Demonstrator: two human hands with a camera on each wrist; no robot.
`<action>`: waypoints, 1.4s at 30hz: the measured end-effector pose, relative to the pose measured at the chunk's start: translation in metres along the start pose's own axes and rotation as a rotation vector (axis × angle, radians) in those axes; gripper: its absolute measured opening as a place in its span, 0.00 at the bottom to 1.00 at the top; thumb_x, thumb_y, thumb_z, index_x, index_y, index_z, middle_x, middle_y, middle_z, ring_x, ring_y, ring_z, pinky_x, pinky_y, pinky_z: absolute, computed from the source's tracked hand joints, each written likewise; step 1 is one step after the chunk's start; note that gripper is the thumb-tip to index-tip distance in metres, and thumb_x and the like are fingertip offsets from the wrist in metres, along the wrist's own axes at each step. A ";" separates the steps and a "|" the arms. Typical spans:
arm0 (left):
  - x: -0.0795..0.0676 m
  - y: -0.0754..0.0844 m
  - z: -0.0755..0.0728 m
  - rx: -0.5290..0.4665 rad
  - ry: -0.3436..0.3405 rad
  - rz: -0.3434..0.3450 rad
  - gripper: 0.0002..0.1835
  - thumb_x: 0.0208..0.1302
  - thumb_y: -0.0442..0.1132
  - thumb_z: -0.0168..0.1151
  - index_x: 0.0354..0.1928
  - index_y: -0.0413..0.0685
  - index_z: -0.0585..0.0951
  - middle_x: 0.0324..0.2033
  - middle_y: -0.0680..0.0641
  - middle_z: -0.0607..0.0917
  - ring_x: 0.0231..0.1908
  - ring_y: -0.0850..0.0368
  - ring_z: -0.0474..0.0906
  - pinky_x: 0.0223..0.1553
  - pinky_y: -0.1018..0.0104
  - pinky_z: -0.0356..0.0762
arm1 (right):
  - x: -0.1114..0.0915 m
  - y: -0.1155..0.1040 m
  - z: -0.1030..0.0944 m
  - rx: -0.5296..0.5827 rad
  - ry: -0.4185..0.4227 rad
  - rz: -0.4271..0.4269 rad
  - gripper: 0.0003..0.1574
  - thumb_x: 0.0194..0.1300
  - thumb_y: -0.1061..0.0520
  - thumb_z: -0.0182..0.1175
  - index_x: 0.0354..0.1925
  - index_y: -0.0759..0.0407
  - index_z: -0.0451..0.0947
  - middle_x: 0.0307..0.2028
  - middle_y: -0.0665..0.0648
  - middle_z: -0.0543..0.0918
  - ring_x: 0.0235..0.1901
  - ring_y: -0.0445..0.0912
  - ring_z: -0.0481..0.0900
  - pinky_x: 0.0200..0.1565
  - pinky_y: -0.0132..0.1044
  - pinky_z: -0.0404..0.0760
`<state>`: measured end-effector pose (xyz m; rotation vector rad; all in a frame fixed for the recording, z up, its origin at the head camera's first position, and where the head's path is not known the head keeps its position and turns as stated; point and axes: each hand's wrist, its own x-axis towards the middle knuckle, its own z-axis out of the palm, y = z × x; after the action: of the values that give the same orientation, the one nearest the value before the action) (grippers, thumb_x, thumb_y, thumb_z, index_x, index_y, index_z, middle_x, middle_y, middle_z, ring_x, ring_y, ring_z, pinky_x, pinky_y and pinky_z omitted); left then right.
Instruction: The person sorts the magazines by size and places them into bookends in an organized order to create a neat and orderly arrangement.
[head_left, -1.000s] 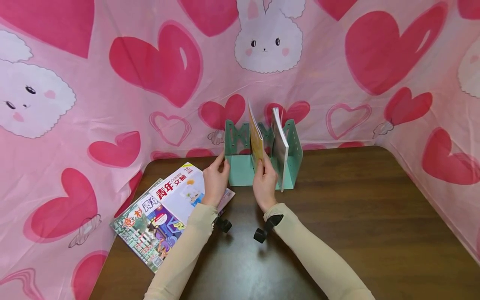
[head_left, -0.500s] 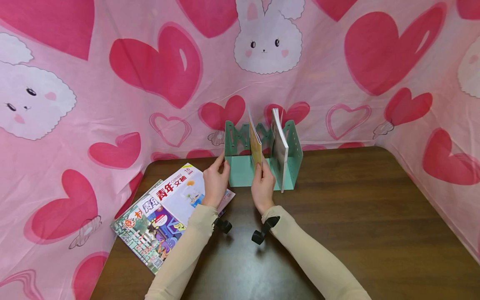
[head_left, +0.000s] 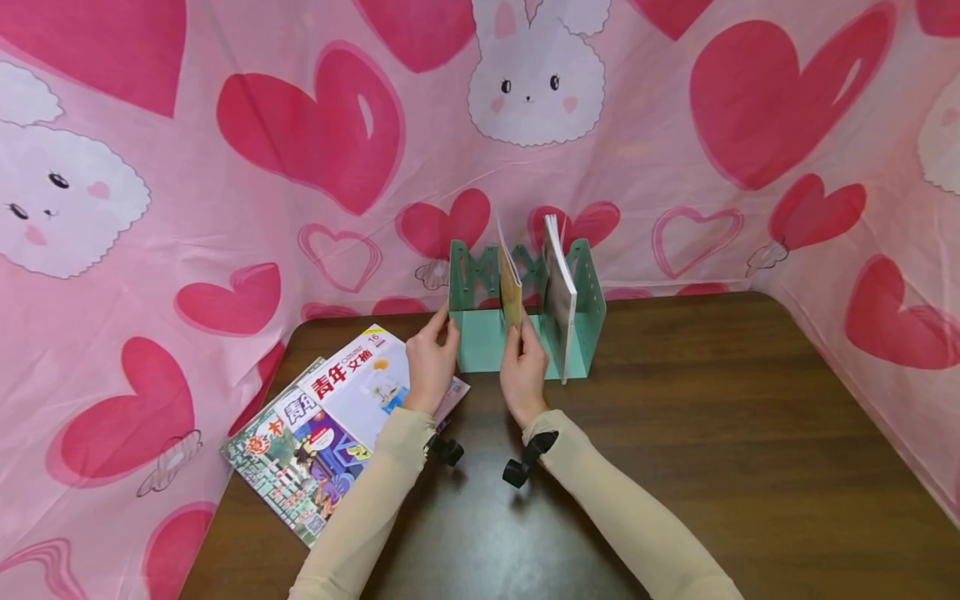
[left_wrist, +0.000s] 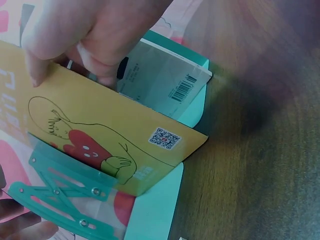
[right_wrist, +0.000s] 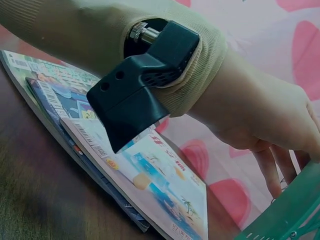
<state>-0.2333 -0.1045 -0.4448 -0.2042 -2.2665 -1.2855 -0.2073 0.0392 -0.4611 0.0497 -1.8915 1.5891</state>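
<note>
A green expandable book rack [head_left: 480, 342] stands at the table's back edge. My left hand [head_left: 432, 362] grips the front edge of its left end panel; its fingers [left_wrist: 20, 220] show at the lower left in the left wrist view. With thumb and fingers, my right hand [head_left: 523, 367] pinches a yellow magazine [head_left: 511, 296] that stands upright in the middle of the rack. The yellow cover [left_wrist: 95, 125] bears a line drawing and a red heart. To its right a white-edged magazine [head_left: 561, 300] leans slightly in the rack, its barcode side visible in the left wrist view.
Several magazines [head_left: 352, 383] lie fanned and overlapping at the left of the brown wooden table [head_left: 712, 433], partly under my left forearm. A pink heart-and-rabbit curtain [head_left: 637, 167] hangs close behind the rack and along both sides.
My right hand has shifted slightly left, and the front edge of the yellow magazine with it. My left hand and the rack have stayed in place.
</note>
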 end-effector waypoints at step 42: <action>0.000 -0.001 0.000 -0.023 -0.025 -0.034 0.22 0.76 0.37 0.60 0.70 0.51 0.80 0.55 0.44 0.88 0.50 0.51 0.87 0.47 0.51 0.84 | -0.004 0.013 -0.025 -0.134 -0.122 -0.222 0.31 0.76 0.67 0.57 0.74 0.61 0.70 0.67 0.64 0.78 0.65 0.57 0.78 0.63 0.54 0.77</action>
<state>-0.2340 -0.1049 -0.4458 -0.1917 -2.2859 -1.3345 -0.1982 0.0633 -0.4735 0.2944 -2.0044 1.3350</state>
